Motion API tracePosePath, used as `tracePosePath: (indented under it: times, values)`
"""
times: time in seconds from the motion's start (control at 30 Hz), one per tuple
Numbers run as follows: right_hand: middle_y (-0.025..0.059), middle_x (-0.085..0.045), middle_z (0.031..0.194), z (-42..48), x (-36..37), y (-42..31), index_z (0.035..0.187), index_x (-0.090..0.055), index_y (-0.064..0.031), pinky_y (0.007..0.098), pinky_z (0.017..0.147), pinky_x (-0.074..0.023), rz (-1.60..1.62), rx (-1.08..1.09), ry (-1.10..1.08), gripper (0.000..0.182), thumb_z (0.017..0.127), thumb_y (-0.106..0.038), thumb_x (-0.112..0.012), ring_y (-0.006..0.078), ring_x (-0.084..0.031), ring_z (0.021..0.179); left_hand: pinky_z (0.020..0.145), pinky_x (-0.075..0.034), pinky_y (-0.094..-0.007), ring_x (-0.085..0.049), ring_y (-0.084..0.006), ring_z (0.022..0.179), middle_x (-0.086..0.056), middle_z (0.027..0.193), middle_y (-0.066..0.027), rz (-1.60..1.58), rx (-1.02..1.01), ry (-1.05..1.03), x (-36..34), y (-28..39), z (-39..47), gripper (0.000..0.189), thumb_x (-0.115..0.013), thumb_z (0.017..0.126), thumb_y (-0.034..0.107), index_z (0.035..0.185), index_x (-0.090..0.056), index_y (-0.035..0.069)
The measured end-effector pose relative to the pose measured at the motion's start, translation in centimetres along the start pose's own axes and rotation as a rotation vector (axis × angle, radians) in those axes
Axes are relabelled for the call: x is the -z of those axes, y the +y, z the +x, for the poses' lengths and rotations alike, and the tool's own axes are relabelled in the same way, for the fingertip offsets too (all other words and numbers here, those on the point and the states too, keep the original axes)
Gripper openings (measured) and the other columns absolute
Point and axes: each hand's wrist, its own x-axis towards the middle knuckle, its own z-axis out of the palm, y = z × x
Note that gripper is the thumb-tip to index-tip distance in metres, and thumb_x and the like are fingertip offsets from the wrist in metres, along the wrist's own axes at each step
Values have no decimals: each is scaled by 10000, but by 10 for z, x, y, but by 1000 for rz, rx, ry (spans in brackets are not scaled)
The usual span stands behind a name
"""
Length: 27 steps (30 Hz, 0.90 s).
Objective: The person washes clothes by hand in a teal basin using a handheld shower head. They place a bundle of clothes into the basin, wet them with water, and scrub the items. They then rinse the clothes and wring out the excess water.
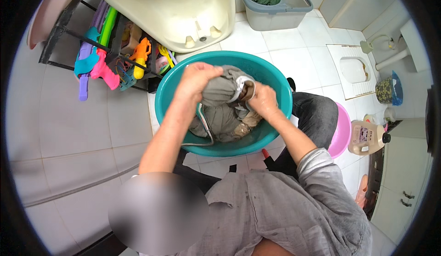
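A grey-green cloth garment (220,88) is held up over a large teal plastic basin (165,57). My left hand (197,78) grips its upper left part, the thumb lying on the fabric. At the garment's right end, my right hand (263,99) pinches the pale edge of an opening with brown cloth inside. Beneath both hands, wet grey fabric (220,118) and a beige cloth (251,118) lie in the basin. A shower hose with a white and teal handset (204,118) hangs over the near left rim, by my left forearm.
A cream tub (165,21) stands beyond the basin, beside a black rack (65,32) of water guns. Behind is a mop bucket (275,16). To the right are a squat toilet (353,70), a pink basin (341,132) and a plastic jug (366,138).
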Motion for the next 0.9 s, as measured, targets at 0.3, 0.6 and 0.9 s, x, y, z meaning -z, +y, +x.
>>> tracePosePath:
  times: [0.3,0.6,0.9]
  values:
    - [51,-635,758,67,88,-5,828,-632,41,246,649,-459,955,18,257,161,762,22,-487,118,-576,703,790,-470,-324,-579,-212,941,-610,1024,-143,597,-313,-42,48,29,-51,573,-824,618,275,1031,-587,-43]
    - [59,-635,770,56,90,-65,848,-634,36,236,662,-464,905,141,134,244,732,10,-422,118,-584,712,730,-459,-423,-582,-359,778,-616,845,-188,831,-276,523,62,-120,-33,234,-604,805,229,833,-645,0]
    - [80,-628,853,103,175,-110,932,-592,-9,302,713,-498,1356,543,117,157,863,-129,-518,149,-602,801,673,-524,-506,-596,-223,966,-608,1051,-84,-306,-211,350,57,84,-92,321,-502,857,261,1133,-521,97]
